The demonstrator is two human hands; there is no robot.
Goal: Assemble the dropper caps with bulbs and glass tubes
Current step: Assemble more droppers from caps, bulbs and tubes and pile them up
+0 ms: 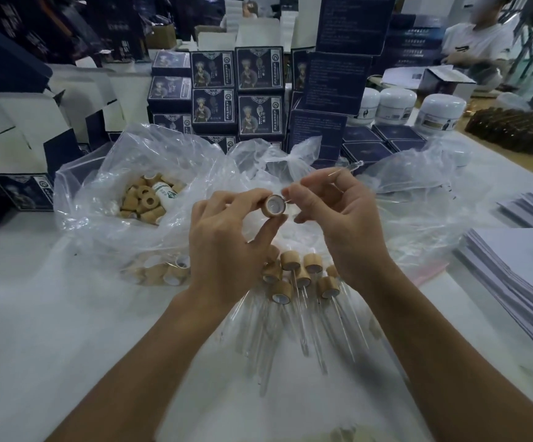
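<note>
Mostly unreadable print: the stacked dark blue boxes (213,69) carry a costumed figure and vertical text too blurred to read, same for the green lettering on the white bottle (165,193) lying among loose wooden rings in the plastic bag (105,173). Left hand (226,247) pinches a wooden dropper cap (274,205) open end toward the camera, right hand (338,224) pinches a glass tube (341,172), its end seemingly at the cap's rim. Assembled droppers (300,282) lie on the white surface (51,314) below the hands, paper stacks (520,275) at right, white jars (397,105) behind.
</note>
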